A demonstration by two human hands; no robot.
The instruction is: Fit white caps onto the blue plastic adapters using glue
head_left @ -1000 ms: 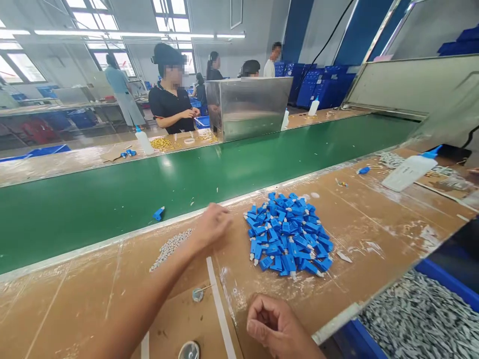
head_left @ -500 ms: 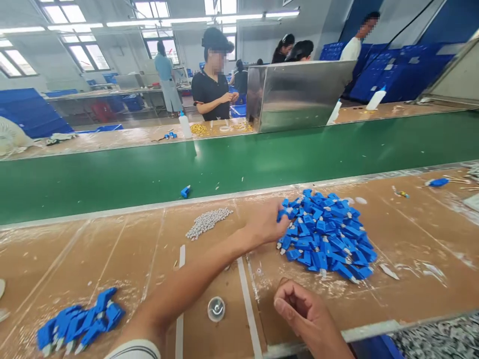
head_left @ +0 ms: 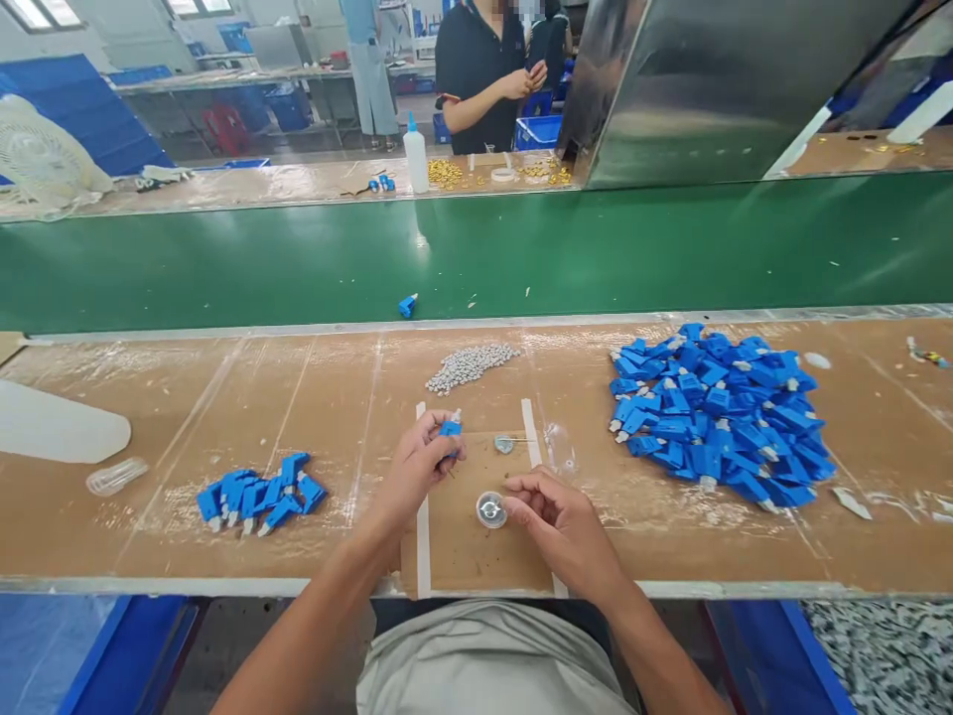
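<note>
My left hand (head_left: 426, 455) is closed on a small blue plastic piece (head_left: 450, 429), whose pale tip points up, left of centre over the work area. My right hand (head_left: 555, 516) has its fingers curled and thumb tip at the right rim of a small round clear dish (head_left: 491, 509) with a shiny, silvery inside. Whether anything sits between those fingertips is hidden. Just beyond lies a small grey lump with a thin stick (head_left: 504, 444). A large heap of similar blue pieces (head_left: 719, 412) lies to the right, and a smaller group (head_left: 257, 495) to the left.
Small grey beads (head_left: 471, 365) lie behind my hands. Two white tape strips (head_left: 423, 536) flank the dish. A green belt (head_left: 298, 263) runs across, carrying one blue piece (head_left: 407, 305). Beyond it are a white bottle (head_left: 415, 157), a metal panel (head_left: 707, 99) and a co-worker (head_left: 480, 74).
My left hand has come back from the large heap with a blue piece, now left of the dish. My right hand has moved in to the dish. The view has tilted down.
</note>
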